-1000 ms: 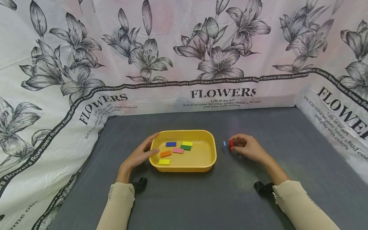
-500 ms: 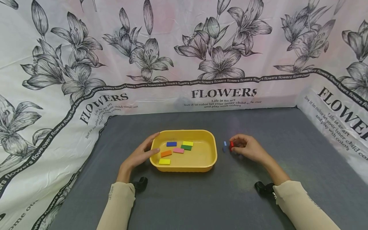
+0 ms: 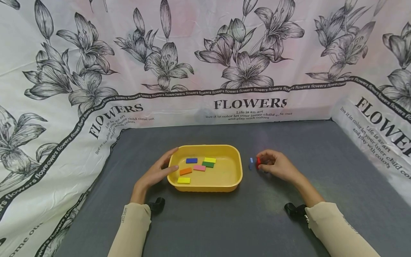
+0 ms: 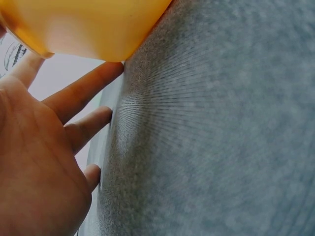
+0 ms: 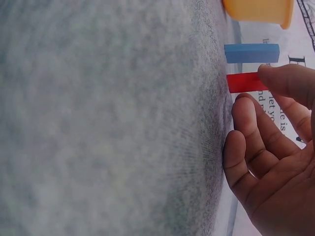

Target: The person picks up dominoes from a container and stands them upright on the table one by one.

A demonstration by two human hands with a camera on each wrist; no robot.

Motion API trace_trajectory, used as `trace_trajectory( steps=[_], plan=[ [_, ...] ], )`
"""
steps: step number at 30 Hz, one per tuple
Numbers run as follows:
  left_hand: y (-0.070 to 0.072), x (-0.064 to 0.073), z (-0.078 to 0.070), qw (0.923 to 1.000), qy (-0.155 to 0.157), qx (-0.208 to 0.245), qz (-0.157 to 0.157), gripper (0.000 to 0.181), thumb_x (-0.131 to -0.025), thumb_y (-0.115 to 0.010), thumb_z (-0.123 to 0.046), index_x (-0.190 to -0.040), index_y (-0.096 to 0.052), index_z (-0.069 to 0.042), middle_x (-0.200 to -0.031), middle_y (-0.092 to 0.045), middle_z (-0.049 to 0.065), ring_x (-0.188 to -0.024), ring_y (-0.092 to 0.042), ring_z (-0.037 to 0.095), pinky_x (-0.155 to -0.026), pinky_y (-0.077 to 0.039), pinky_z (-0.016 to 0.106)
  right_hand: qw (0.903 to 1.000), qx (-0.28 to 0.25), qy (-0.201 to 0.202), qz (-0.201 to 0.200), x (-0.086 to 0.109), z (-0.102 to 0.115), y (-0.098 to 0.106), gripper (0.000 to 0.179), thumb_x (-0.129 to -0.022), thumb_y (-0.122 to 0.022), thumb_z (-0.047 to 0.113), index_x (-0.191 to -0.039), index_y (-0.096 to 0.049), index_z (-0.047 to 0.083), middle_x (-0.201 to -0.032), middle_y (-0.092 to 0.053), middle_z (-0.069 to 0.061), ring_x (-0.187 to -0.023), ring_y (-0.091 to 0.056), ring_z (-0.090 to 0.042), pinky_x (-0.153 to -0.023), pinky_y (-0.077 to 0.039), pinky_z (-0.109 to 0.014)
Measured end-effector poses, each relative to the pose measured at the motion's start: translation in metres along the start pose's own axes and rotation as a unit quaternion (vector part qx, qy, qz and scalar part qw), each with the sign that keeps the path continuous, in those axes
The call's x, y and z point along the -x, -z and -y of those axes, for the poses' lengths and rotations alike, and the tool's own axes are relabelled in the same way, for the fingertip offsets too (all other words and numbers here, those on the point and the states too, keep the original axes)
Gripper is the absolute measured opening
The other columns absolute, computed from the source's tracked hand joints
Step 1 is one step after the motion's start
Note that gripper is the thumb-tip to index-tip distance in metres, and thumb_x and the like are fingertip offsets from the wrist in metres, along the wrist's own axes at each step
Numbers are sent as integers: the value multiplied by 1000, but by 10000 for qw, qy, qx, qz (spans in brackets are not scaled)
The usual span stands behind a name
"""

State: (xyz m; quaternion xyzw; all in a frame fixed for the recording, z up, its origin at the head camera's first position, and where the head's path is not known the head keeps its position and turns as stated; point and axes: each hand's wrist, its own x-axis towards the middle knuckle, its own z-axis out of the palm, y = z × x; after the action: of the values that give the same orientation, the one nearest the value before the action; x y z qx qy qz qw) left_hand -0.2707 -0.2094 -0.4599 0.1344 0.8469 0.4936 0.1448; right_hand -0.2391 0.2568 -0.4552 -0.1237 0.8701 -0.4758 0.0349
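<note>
A yellow plastic tray [image 3: 221,182] sits on the grey table. My left hand [image 3: 154,175] holds its left end, thumb over the rim and the other fingers outside; in the left wrist view some fingertips reach down to the cloth beside the tray [image 4: 93,29]. To the right of the tray, my right hand [image 3: 277,166] pinches a red block [image 3: 258,162] that stands on end on the table. Just left of it, a light blue block [image 3: 251,163] stands upright alone. The right wrist view shows a narrow gap between the red block [image 5: 243,82] and the blue block [image 5: 252,53].
Inside the tray several flat blocks lie: a dark blue block [image 3: 191,161], a green block [image 3: 208,164], a pink block [image 3: 199,168], an orange block [image 3: 185,171] and two yellow ones. A flower-printed cloth [image 3: 250,107] rises behind the table.
</note>
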Motion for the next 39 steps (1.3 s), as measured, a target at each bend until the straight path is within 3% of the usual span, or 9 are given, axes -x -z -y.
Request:
trace_trajectory(
  steps=[23,39],
  plan=[
    [-1,-2,-1,9999,-36,-108,-42,71,-99,-64,-33,-160,-29,-38,-171,-23,2,-155,-24,40,-122,-18,68,9999,107,-29,110,1,6,5,44,-88,-78,9,-128,-62,1,-117,-69,-25,-73,-66,-18,-60,-56,-31],
    [-1,-1,-2,9999,50,-75,-49,72,-98,-66,-35,-159,-29,-40,-171,-23,1,-155,-24,39,-122,-19,68,9985,436,229,245,2,14,12,50,-86,-74,-1,-133,-59,-1,-126,-65,-30,-65,-61,-19,-57,-51,-27]
  ],
)
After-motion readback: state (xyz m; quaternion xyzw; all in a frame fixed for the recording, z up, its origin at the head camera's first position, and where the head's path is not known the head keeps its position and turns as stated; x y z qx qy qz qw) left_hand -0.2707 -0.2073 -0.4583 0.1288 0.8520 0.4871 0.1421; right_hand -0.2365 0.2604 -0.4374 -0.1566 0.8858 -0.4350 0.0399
